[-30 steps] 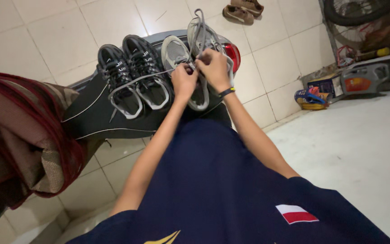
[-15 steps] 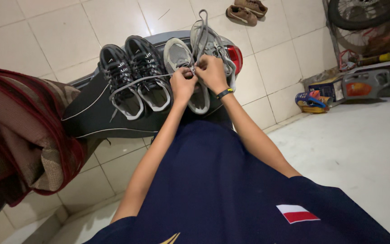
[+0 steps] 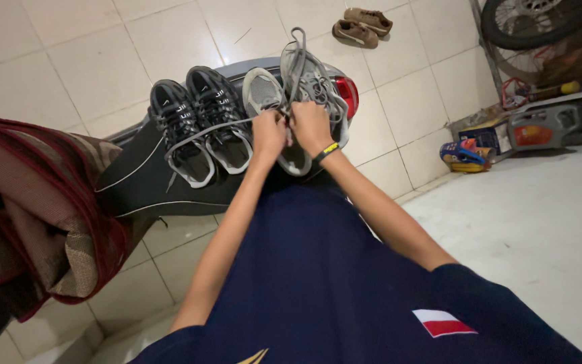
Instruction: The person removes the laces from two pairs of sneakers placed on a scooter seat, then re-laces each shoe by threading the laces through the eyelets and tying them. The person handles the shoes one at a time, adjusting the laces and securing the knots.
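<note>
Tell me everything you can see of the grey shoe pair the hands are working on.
The grey shoes lie side by side on the black seat, right of the black shoes. They look like mesh trainers with pale soles and grey laces. The left hand and right hand pinch the laces between the two shoes, covering their near ends. One long lace trails left across the black shoes; a loop rises over the far shoe.
</note>
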